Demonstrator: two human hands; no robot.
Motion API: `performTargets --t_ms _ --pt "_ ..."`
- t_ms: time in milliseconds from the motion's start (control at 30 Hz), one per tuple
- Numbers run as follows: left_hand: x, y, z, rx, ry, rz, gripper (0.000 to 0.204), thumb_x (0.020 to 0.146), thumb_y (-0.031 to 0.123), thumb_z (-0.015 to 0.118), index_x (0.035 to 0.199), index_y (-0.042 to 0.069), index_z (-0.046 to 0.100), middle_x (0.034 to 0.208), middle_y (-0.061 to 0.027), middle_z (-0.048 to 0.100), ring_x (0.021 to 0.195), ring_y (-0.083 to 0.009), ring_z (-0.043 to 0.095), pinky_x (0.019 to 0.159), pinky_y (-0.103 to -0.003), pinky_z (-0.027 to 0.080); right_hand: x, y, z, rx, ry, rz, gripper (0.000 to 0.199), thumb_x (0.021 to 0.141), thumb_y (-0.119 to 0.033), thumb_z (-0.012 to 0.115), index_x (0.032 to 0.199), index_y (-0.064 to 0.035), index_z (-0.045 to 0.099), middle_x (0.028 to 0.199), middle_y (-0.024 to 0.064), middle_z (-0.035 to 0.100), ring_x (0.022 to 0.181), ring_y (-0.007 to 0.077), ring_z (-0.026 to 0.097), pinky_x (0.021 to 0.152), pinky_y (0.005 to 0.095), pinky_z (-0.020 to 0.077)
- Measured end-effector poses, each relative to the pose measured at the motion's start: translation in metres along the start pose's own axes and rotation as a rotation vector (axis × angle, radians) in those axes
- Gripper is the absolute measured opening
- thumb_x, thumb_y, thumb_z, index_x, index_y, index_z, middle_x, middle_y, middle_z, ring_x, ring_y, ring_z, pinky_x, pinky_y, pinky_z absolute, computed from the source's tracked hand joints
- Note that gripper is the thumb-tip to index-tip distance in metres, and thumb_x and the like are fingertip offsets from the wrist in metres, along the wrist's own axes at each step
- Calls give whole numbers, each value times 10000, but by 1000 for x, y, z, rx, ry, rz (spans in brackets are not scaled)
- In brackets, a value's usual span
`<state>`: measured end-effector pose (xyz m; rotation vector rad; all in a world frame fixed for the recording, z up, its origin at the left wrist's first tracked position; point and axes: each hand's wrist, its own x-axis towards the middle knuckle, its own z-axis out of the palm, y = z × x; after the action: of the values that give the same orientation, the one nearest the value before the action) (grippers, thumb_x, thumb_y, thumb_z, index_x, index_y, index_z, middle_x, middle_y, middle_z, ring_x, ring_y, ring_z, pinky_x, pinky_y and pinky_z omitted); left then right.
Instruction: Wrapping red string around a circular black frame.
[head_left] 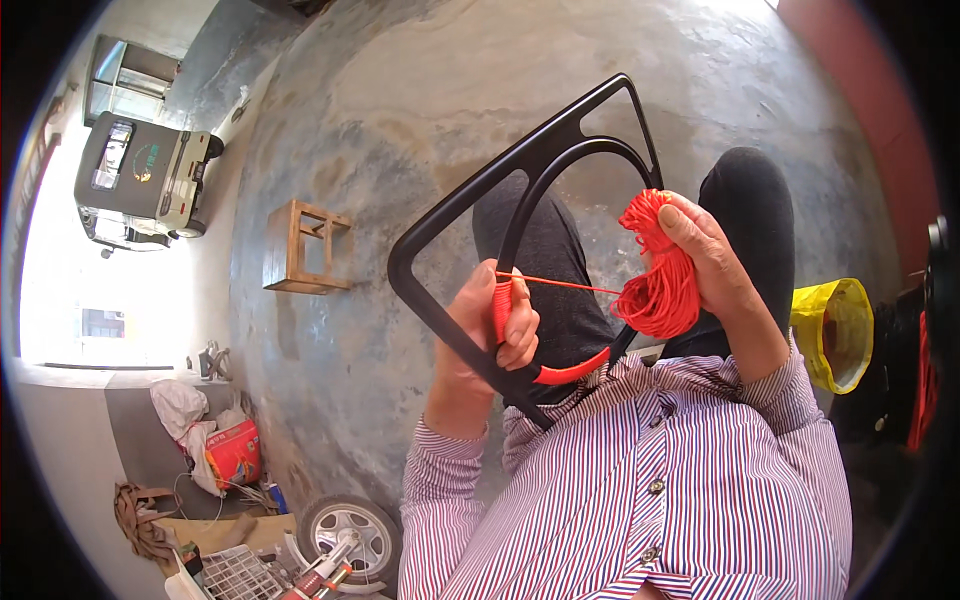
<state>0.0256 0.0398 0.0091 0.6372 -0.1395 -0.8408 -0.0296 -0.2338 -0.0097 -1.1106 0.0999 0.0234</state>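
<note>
A black frame (490, 180) with rounded corners and a curved ring (585, 145) inside it is tilted above my lap. My left hand (472, 322) is closed around the ring's left side, where red cord (503, 312) is wound in tight turns. More red wrapping (575, 370) covers the lower part of the ring. In my right hand (712, 255) is a looped bundle of red cord (662, 290), gripped between thumb and fingers. A single taut strand (565, 284) runs from the bundle to the wound turns at my left hand.
My legs in dark trousers (748, 200) lie beneath the frame. A wooden stool (290, 262) lies on its side on the concrete floor. At right stands a yellow bag (835, 335). A wheel (350, 540) and a red sack (232, 455) are at lower left; a vehicle (150, 180) stands beyond.
</note>
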Motion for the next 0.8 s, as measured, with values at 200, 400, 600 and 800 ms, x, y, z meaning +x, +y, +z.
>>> performTargets --t_ms 200,400,600,800 --pt "7 2 8 -37 -3 -19 416 1043 344 397 969 -19 586 567 -99 507 376 -143 396 332 -271 320 -1 0 0 -5 12 -22 480 973 -466 596 1147 -19 593 934 50 639 777 62 593 692 215 518" --pt "9 2 5 -14 -26 -14 386 1019 313 413 971 -28 586 569 -113 512 377 -147 400 328 -268 325 0 5 0 -42 25 -35 481 969 -477 599 1120 -21 591 931 41 631 794 60 577 705 214 502" --pt "9 -5 3 -31 -62 -66 427 1023 305 403 1053 -71 604 637 -145 578 400 -138 413 357 -267 333 9 17 -4 -424 46 -202 314 959 -335 648 986 -27 592 812 32 605 740 69 560 657 257 486" --pt "6 -13 35 246 46 -24 458 1044 285 435 1261 -99 554 989 -219 682 503 -92 476 431 -219 376 29 26 21 -883 54 -227 393 884 -365 696 975 1 582 742 218 655 698 338 673 641 405 508"
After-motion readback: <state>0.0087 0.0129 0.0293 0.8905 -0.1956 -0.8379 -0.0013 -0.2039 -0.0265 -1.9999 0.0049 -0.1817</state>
